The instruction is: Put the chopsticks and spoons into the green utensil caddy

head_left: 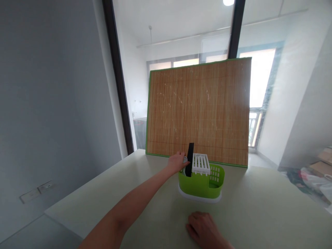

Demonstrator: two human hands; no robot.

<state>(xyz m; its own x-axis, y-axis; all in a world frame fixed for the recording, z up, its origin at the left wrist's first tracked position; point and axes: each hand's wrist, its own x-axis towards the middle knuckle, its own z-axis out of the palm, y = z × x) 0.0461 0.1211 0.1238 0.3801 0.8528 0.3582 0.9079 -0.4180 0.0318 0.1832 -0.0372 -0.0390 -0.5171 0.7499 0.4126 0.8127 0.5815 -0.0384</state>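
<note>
My left hand (176,162) reaches forward to the left end of a green plastic storage basket (197,185), fingers closed round a small pale, round-topped container (184,161). Its exact kind is unclear. Against my thumb, a long flat black object (190,158) stands almost upright in that end of the basket. A white slatted rack (201,164) covers the basket's middle, and a white base (198,199) runs beneath. The lower, perforated right section lies apart from both hands. Nearer to me, my right hand (203,228) rests on the table, fingers curled, with nothing visible in them.
The basket stands on a pale table (140,204). Behind it, a bamboo mat (199,110) with green edging leans against the glass partition. A grey wall (57,86) with sockets is at left. Cardboard and plastic bags (321,173) are heaped at far right.
</note>
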